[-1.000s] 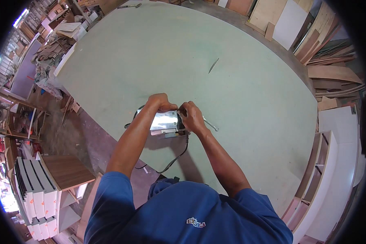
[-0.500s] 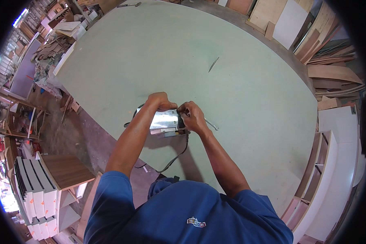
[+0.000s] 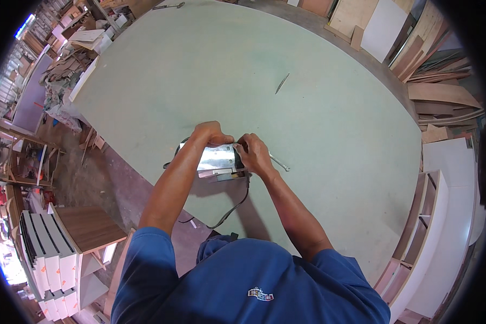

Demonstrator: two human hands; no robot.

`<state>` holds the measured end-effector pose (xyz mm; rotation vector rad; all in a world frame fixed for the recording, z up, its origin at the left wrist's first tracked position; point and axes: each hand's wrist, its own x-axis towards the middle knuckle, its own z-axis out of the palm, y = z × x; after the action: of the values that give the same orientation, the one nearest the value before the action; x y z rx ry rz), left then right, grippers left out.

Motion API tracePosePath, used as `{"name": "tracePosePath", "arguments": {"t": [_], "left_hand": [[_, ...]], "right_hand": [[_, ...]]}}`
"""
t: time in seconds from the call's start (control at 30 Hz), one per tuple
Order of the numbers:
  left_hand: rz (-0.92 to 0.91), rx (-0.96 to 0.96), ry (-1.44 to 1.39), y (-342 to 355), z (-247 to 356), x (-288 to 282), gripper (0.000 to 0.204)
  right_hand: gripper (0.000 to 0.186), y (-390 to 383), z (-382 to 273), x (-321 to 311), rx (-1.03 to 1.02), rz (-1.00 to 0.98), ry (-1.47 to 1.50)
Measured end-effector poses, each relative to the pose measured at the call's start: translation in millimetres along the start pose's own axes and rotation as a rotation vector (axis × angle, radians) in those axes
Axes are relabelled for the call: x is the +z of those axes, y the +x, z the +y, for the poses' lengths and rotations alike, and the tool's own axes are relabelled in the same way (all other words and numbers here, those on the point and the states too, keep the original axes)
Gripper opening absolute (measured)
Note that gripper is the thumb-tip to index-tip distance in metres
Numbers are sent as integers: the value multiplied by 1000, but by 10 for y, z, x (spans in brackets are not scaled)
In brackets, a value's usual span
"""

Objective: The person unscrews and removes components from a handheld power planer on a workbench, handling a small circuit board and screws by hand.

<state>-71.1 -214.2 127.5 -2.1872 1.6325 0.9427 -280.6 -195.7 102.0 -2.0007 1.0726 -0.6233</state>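
Observation:
A corded power tool (image 3: 216, 158) with a shiny flat metal plate facing up lies on the pale green tabletop (image 3: 329, 140), near its front left edge. My left hand (image 3: 213, 133) is closed over the tool's far side, its thumb reaching along the plate's edge. At the dark right end of the tool, my right hand (image 3: 255, 153) has its fingers bent and pinched together. Whatever sits between those fingertips is too small to make out. A slim metal wrench (image 3: 279, 162) lies just right of my right hand, partly hidden by it. The black cord (image 3: 235, 208) curves toward me.
A thin dark strip (image 3: 282, 83) lies farther back on the table, and another wrench (image 3: 168, 6) rests at the far left edge. Stacked white panels (image 3: 48, 259) stand lower left. Boards (image 3: 378, 32) lean at the far right, with a shelf frame (image 3: 424, 227) along the right side.
The whole view has shifted very slightly. My hands stay at the same places on the tool, with the right fingers moving only a little at its dark end.

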Motion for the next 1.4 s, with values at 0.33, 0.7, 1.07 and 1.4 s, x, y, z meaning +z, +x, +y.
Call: {"name": "tracePosePath", "arguments": {"t": [0.33,0.7,1.07,1.4], "left_hand": [[35,7,-15,-24,6,17,74],[12,-10,-20,-49,15,-11,75],[5,-11,0,-56,12,-12,76],[23,-14,5,-68,24,-14,74]], "right_hand": [[10,-25,-7,-9,-9,56,64],[15,-23,41,-27,-88,14,107],[16,-72,-16,-16,-39,44,128],[12,-1,60,-48,-253,-23,36]]}}
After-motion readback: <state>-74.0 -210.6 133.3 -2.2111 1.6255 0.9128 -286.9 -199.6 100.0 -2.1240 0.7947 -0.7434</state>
